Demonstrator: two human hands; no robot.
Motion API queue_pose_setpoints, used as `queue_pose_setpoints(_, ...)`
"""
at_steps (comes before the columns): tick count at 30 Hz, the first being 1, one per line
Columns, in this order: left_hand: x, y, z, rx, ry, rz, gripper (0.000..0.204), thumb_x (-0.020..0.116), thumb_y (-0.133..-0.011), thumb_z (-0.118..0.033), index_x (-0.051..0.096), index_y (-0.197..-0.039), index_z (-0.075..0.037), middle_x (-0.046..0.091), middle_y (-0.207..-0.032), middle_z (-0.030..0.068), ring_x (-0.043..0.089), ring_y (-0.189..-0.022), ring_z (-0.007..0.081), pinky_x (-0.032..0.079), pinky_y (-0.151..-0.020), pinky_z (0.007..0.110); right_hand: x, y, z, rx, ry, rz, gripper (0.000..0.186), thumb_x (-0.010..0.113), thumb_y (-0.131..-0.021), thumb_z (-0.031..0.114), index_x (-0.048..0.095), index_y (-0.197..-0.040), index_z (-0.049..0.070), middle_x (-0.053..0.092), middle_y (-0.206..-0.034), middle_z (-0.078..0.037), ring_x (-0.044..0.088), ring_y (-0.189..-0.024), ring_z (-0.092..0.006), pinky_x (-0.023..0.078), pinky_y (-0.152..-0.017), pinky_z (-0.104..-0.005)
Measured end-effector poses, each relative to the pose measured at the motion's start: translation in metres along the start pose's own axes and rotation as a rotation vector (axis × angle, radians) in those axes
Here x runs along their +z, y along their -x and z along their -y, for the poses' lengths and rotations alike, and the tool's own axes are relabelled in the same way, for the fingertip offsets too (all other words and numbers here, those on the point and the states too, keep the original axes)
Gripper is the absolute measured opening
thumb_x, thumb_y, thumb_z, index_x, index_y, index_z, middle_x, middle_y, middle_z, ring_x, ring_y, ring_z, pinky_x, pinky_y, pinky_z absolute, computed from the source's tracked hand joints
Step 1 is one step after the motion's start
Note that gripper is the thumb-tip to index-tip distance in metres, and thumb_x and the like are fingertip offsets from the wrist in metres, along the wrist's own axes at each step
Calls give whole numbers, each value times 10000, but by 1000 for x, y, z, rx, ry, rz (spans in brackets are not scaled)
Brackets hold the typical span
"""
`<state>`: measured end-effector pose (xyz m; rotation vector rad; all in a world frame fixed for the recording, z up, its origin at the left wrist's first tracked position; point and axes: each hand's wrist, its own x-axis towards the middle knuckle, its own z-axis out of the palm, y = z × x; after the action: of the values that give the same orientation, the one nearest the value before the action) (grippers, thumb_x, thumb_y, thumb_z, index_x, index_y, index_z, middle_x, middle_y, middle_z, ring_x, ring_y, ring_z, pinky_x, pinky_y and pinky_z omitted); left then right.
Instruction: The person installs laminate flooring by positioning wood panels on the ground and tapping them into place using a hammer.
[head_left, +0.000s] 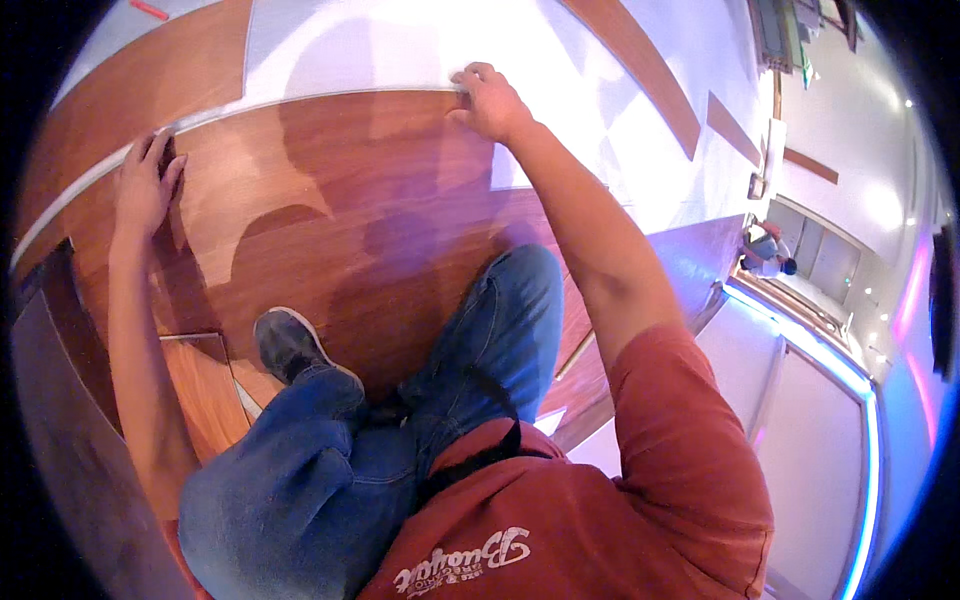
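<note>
A reddish-brown wood-look floor plank (330,125) lies across the floor in front of me, its far edge along white underlay. At the plank's left end rests my left hand (148,185), its fingers stretched toward the edge and the thumb apart. My right hand (490,105) is at the far right corner of the plank, fingers bent over the edge and thumb on the near side. What lies under its palm is hidden. Shadows of my head and arms fall over the boards.
White underlay (420,45) spreads beyond the far edge. Another plank (150,75) lies far left, and loose strips (640,75) lie far right. A cut piece (205,385) is by my shoe (290,345). A person (768,250) is in the distance near a blue-lit edge (800,335).
</note>
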<state>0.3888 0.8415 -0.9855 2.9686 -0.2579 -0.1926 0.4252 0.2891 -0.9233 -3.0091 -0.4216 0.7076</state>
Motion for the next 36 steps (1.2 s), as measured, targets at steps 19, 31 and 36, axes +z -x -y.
queue_pose_setpoints(19, -28, -2, -14, -189, 29, 237, 409, 640, -972, -213, 653, -1360, -85, 601, -1439, 208, 573, -1328, 404, 461, -1150, 492, 26, 8, 15, 36, -66, -4, 656, 698, -973, 439, 560, -1470, 35, 525, -1537, -214, 418, -1473, -402, 355, -1232, -480)
queue_pose_setpoints(31, -12, 5, -13, -90, 51, -38, 340, 602, -1007, -303, 647, -1289, -118, 586, -1317, 118, 521, -1307, 332, 476, -1068, 477, 67, 26, 18, 106, -146, -401, 622, 683, -992, 285, 516, -1464, -85, 539, -1468, -308, 495, -1385, -446, 393, -1191, -478)
queue_pose_setpoints(36, 0, -5, 10, -88, 156, -141, 238, 654, -954, -246, 682, -1146, -107, 602, -1234, 104, 565, -1207, 317, 483, -1033, 461, 106, 53, -7, 519, -483, -427, 455, 704, -990, 273, 679, -1192, -133, 737, -1087, -252, 711, -950, -363, 569, -854, -424)
